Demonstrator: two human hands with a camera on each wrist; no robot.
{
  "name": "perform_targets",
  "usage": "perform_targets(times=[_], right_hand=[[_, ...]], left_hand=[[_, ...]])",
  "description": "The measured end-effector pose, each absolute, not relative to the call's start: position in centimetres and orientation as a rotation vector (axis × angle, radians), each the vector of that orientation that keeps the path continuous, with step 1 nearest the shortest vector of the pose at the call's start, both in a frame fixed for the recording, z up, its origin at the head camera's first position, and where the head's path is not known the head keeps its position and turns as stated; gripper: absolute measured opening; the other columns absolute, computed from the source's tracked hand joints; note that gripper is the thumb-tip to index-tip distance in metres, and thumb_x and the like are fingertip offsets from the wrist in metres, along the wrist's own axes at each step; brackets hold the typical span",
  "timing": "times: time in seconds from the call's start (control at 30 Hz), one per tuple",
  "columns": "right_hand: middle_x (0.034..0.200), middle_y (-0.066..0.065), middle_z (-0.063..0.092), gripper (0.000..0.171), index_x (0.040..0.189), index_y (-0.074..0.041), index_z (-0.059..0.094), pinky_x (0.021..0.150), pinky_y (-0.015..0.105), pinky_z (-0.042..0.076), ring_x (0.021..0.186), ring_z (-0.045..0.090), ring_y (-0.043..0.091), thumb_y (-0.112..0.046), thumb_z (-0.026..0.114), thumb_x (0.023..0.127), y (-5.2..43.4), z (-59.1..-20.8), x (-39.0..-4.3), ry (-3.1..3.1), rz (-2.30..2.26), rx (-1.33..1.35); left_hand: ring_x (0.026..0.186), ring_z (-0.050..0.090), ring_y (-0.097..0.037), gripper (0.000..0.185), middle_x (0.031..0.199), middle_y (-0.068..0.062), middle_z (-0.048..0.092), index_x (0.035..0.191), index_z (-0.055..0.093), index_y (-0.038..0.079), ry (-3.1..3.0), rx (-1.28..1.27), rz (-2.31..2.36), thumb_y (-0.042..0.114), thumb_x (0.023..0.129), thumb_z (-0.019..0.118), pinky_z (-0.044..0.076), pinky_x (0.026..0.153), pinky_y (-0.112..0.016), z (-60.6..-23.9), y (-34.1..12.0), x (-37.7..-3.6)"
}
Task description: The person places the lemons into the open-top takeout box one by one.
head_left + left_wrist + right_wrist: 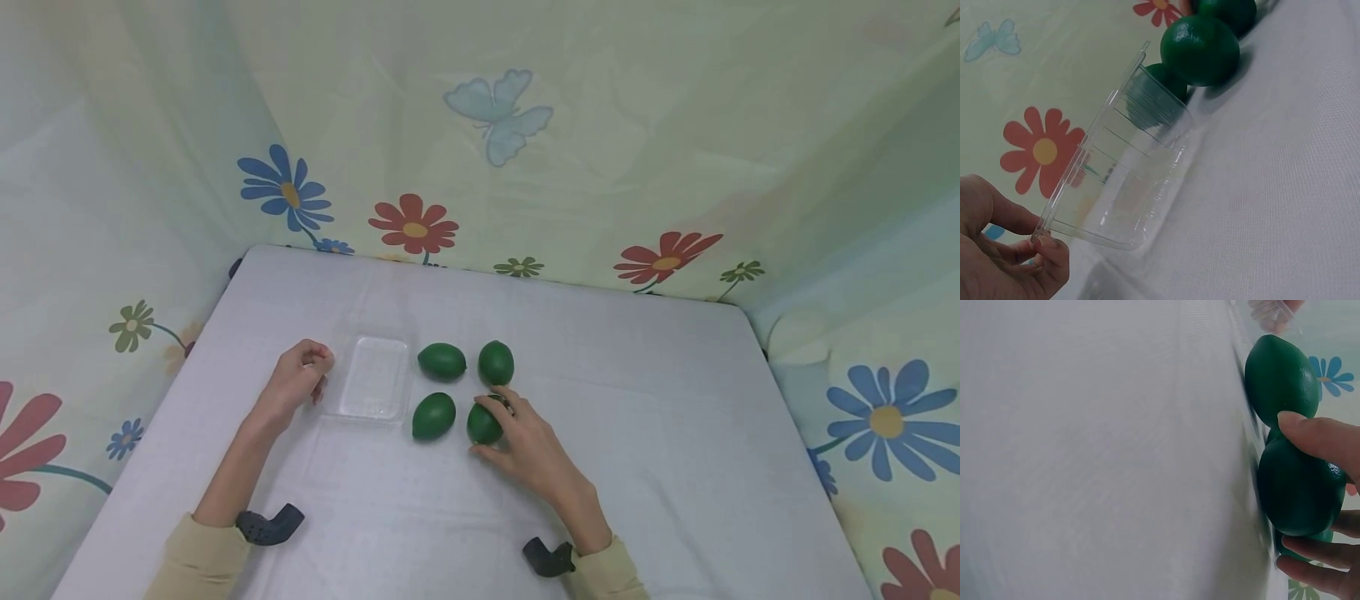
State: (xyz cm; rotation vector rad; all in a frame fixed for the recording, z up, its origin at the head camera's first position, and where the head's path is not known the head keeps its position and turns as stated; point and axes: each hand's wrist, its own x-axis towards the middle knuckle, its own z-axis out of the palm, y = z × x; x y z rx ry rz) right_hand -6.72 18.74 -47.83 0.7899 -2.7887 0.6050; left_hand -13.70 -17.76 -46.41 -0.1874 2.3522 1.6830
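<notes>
Flower-printed fabric [600, 125] rises behind and on both sides of a table [675, 400] spread with white cloth [1085, 456]. Left of the middle, a clear plastic container [375, 379] stands open side up, its long axis running away from the person; the left hand [296, 379] pinches its left rim between thumb and fingers. Just right of it, four green fruits [1282, 378] lie two by two. The far left fruit [442, 362] lies nearly crosswise, its tapered end toward the container. The near left fruit [433, 417] lies aslant, narrow end leftward and toward the person. The far right fruit [497, 363] has its long axis running roughly away from the person. The right hand [536, 446] curves thumb and fingers round the near right fruit [483, 425]; they partly cover it, and I cannot tell which way its tip points.
</notes>
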Motion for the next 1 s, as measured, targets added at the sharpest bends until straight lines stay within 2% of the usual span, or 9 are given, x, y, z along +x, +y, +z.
perform_targets(times=[1.0], right_hand=[[0.145,0.024,0.051,0.068,0.137,-0.011,0.058,0.093,0.047,0.059,0.127,0.059,0.039,-0.024,0.091,0.079,18.65,-47.97,-6.45,-2.814,0.707,0.758]], left_hand=[[0.065,0.049,-0.010,0.029,0.098,-0.013,0.053,0.126,0.048,-0.008,2.365,-0.181,1.682,0.014,0.107,0.049,0.047,0.054,-0.024,-46.28,-17.52,-13.65]])
